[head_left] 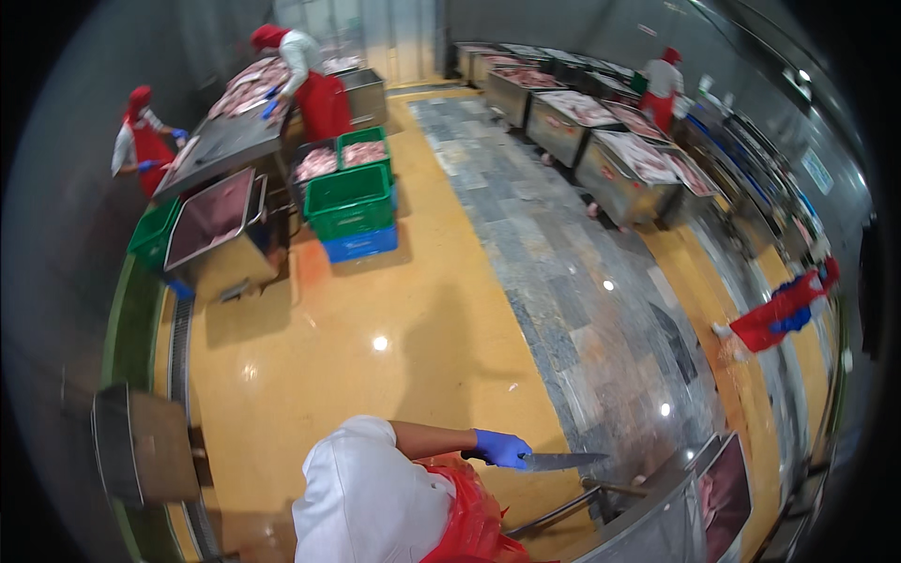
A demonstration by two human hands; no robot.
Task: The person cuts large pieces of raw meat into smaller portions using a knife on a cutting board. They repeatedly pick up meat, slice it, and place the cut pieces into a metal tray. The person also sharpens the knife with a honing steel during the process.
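My left hand (504, 449), in a blue glove, is closed around the dark handle of a knife (568, 461). The blade points right, held level over the floor at the lower middle. My left arm bends across in front of me, with a white sleeve (361, 483) ending near the elbow and a bare forearm. Below it shows my red apron (474, 521). To the right of the knife stands a metal cart (657, 507) with pale pink meat inside. Between apron and cart runs a thin metal bar (554, 514). My right hand does not show.
Green crates (349, 202) stand on blue ones ahead left. Beside them is a tilted steel bin (221, 230). Two co-workers flank a meat-laden steel table (230, 141); two more are at right. Meat-filled carts (624, 178) line the far right. A grey bin (145, 446) stands at lower left.
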